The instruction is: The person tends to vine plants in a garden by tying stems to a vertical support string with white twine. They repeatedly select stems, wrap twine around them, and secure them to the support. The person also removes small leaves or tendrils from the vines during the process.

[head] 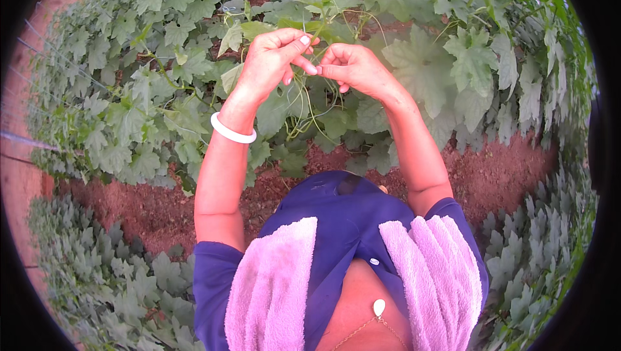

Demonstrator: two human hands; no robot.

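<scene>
My left hand (279, 57), with a white bangle (233, 129) on its wrist, is raised in front of the vines, thumb and index finger pinched together at a thin green stem or string. Close beside it, fingertips nearly touching, my right hand (350, 66) has its thumb and fingers pinched at the same spot. A thin upright string (303, 16) runs down to my left fingers. Thin green tendrils (310, 103) hang below both hands. Lobed vine leaves (276, 113) lie behind them. Exactly what lies between the fingertips is too small to tell.
Dense leafy vines (131, 123) stretch across the front, with strings (63, 55) at the left. Bare reddish soil (499, 171) runs between this row and lower plants (160, 297) beside me. A pale towel (271, 283) hangs over my shoulders. A pale strip of ground (19, 167) borders the left.
</scene>
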